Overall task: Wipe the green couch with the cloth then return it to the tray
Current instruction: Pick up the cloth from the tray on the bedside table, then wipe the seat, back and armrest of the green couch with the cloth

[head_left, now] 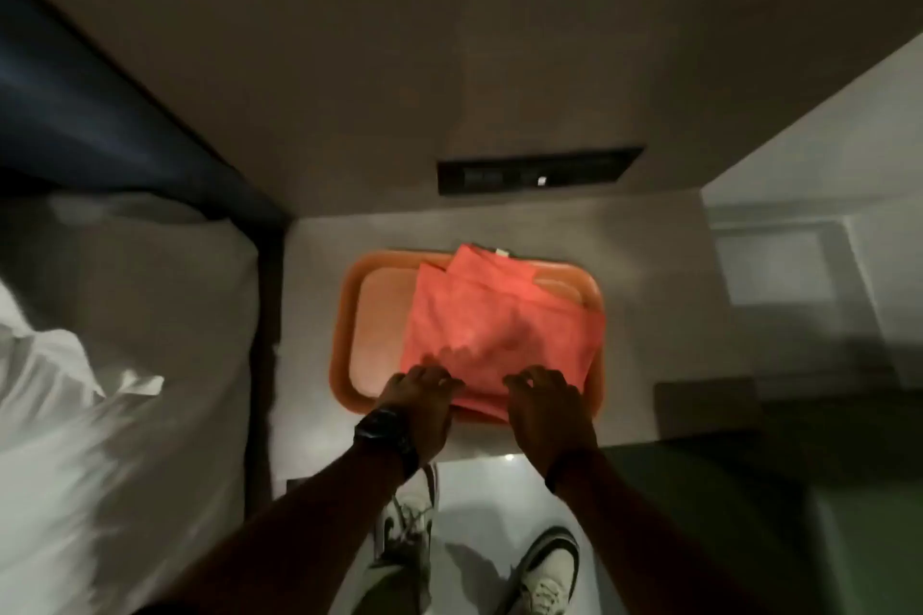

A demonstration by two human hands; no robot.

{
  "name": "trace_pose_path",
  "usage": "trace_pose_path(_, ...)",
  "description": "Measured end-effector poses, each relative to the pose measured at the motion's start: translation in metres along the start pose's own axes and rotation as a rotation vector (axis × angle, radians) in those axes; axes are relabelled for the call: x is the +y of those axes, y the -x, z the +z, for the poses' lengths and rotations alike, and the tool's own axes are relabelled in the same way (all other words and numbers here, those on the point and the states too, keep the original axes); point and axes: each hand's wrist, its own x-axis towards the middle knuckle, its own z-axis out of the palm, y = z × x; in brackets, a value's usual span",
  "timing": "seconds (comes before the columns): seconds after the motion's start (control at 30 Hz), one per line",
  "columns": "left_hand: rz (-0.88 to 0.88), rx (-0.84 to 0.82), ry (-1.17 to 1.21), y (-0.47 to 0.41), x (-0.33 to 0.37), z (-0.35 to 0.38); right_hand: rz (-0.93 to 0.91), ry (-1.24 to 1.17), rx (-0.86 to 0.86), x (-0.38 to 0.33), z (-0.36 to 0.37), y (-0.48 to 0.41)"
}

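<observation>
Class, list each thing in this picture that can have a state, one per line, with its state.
cloth: folded, lying on the tray
tray: flat on the side table, holding the cloth
left hand: fingers on the cloth's near edge
right hand: fingers on the cloth's near edge
bedding: rumpled

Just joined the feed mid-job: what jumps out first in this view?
The folded coral cloth lying on the orange tray, centre frame on a pale surface. Both hands sit at its near edge: left hand, wearing a black watch, and right hand.
</observation>
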Motion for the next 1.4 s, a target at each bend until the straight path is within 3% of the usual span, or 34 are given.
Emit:
trace_pose_path(0.23, 0.082, 0.119, -0.005, -0.038, -0.025, 0.047, -0.058, 0.004, -0.085, 0.008, 0.065, -0.025)
trace_pose_path(0.37, 0.161, 0.251, -0.052, -0.044, -0.030, 0.049, -0.083, -0.020, -0.120, 0.023, 0.064, -0.030)
trace_pose_path(0.53, 0.110, 0.230, -0.224, -0.055, -0.024, 0.051, -0.241, 0.101, -0.011, 0.018, 0.059, -0.034)
trace_pose_path(0.73, 0.103, 0.269, -0.281, -0.053, -0.005, 0.026, -0.242, 0.024, -0.023, 0.023, 0.039, -0.024)
trace_pose_path(0.83, 0.210, 0.359, -0.122, -0.044, 0.025, -0.014, -0.217, -0.197, 0.206, 0.030, 0.005, -0.006)
trace_pose_path(0.9, 0.375, 0.494, -0.047, -0.031, 0.054, -0.049, -0.155, -0.345, 0.387, 0.036, -0.030, 0.014)
trace_pose_path(1.03, 0.671, 0.601, -0.012, -0.001, 0.109, -0.107, -0.072, -0.431, 0.826, 0.064, -0.105, 0.074)
trace_pose_path(1.17, 0.633, 0.544, 0.035, 0.003, 0.177, -0.124, -0.008, -0.485, 0.993, 0.110, -0.168, 0.158)
trace_pose_path(1.27, 0.759, 0.541, 0.009, 0.010, 0.285, -0.122, 0.122, -0.418, 1.128, 0.171, -0.202, 0.259)
trace_pose_path(1.4, 1.198, 0.592, 0.086, 0.070, 0.473, -0.083, 0.278, -0.293, 1.304, 0.244, -0.235, 0.408)
